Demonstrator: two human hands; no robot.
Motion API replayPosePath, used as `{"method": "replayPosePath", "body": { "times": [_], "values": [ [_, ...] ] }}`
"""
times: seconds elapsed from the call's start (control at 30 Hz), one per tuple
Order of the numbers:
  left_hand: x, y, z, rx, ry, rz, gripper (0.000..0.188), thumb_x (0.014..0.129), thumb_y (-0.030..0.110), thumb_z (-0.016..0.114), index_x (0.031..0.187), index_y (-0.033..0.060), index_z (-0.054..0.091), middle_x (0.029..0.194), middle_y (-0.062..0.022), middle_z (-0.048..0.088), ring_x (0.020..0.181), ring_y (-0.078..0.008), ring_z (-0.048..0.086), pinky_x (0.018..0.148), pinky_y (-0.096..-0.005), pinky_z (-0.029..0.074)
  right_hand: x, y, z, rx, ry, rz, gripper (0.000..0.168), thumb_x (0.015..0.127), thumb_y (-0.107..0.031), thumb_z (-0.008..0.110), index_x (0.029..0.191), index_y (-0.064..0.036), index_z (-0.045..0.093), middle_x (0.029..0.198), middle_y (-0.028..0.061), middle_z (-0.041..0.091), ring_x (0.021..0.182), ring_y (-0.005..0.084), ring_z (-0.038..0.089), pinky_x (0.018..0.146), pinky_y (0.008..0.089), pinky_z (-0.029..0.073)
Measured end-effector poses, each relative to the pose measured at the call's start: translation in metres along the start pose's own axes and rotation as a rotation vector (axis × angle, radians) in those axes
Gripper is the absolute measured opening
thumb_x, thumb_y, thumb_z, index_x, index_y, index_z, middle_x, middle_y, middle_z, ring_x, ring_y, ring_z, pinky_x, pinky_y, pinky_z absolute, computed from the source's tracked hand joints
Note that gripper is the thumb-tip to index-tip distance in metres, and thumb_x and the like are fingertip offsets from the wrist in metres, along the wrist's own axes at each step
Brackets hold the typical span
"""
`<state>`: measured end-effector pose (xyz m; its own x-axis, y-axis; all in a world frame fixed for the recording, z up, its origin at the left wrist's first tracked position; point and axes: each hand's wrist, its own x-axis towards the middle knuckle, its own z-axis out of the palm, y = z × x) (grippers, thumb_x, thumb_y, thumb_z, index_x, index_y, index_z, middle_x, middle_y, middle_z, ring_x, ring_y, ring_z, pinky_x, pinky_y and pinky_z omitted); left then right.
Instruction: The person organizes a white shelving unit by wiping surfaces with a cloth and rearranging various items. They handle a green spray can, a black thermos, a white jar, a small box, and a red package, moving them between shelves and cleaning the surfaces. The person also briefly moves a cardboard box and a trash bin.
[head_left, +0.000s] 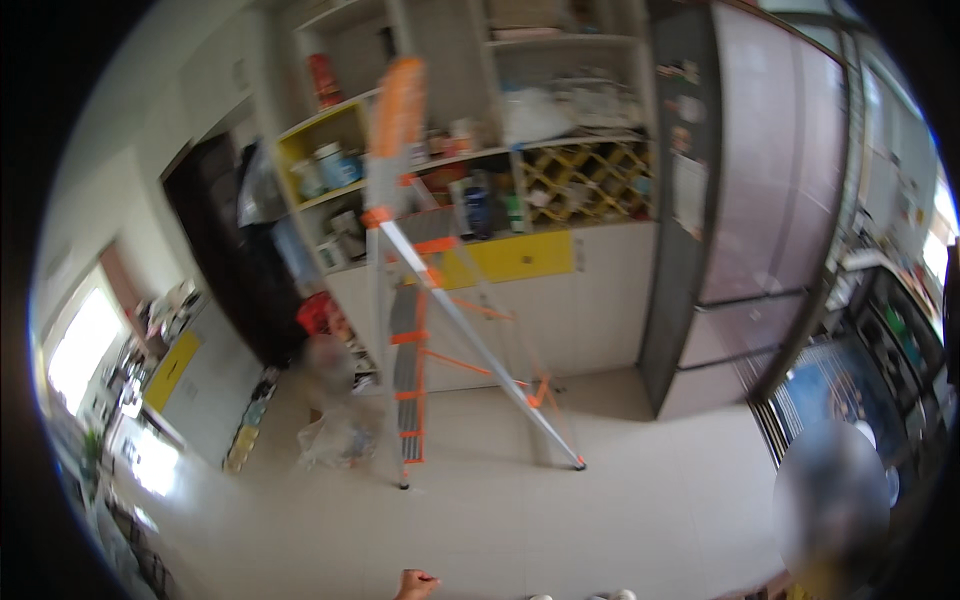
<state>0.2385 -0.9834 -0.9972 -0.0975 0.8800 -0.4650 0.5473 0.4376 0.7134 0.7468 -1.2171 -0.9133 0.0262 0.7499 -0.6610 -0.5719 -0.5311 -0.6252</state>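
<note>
My left hand (417, 584) shows at the bottom edge, low over the tiled floor, its fingers curled. Whether anything small lies inside them cannot be made out. My right hand is out of view. Before me stands an unfolded stepladder (409, 367) with grey treads, silver legs and orange fittings. Its feet rest on the pale floor (487, 517), well beyond my hand. The tips of my light shoes (619, 595) show at the bottom edge, right of the hand.
Behind the ladder runs a shelf cabinet (607, 300) with a yellow drawer (517, 259) and crowded shelves. A tall refrigerator (772, 165) stands to its right. Plastic bags (337, 439) lie on the floor left of the ladder. A blurred patch covers the lower right.
</note>
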Motion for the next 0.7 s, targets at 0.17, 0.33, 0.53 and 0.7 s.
{"method": "replayPosePath", "body": {
  "times": [0.17, 0.33, 0.53, 0.7],
  "values": [
    [0.022, -0.006, -0.061, -0.214, 0.237, 0.013, 0.013, 0.076, 0.015, 0.064, 0.081, 0.0028, 0.065, 0.062, -0.0031, 0.060, 0.054, -0.0114, 0.056, 0.052, -0.0252, 0.045, 0.189, -0.056, 0.019, -0.409, 0.221, 0.372, 0.025, 0.083, -0.025, 0.055, 0.066, -0.007, 0.046, 0.054, 0.0089, 0.049, 0.044, 0.0172, 0.047, 0.043, 0.0309, 0.041],
    [0.057, 0.040, -0.111, -0.482, 0.239, 0.111, 0.026, 0.076, 0.007, 0.060, 0.102, 0.0033, 0.061, 0.074, -0.0042, 0.063, 0.064, -0.0098, 0.059, 0.059, -0.0243, 0.047, 0.289, -0.175, 0.167, -1.101, 0.380, -0.318, 0.021, 0.074, -0.022, 0.062, 0.077, -0.002, 0.065, 0.071, 0.0144, 0.063, 0.066, 0.0206, 0.061, 0.060, 0.0332, 0.048],
    [0.156, 0.041, -0.168, -0.548, 0.240, 0.037, 0.015, 0.075, 0.013, 0.066, 0.082, -0.0003, 0.066, 0.061, -0.0029, 0.060, 0.055, -0.0100, 0.056, 0.053, -0.0242, 0.046, 0.312, -0.293, 0.374, -0.799, 0.177, -0.951, 0.014, 0.080, -0.009, 0.056, 0.093, -0.004, 0.061, 0.059, -0.0009, 0.047, 0.054, 0.0074, 0.044, 0.051, 0.0227, 0.038],
    [0.174, 0.043, -0.256, -0.302, 0.401, -0.279, 0.027, 0.074, 0.022, 0.068, 0.062, 0.0001, 0.059, 0.052, -0.0022, 0.054, 0.046, -0.0095, 0.049, 0.045, -0.0254, 0.040, 0.303, -0.361, 0.541, -0.602, -0.097, -1.111, 0.031, 0.084, -0.019, 0.058, 0.111, -0.004, 0.053, 0.062, -0.0012, 0.044, 0.059, 0.0075, 0.045, 0.052, 0.0197, 0.034]
  ]
}}
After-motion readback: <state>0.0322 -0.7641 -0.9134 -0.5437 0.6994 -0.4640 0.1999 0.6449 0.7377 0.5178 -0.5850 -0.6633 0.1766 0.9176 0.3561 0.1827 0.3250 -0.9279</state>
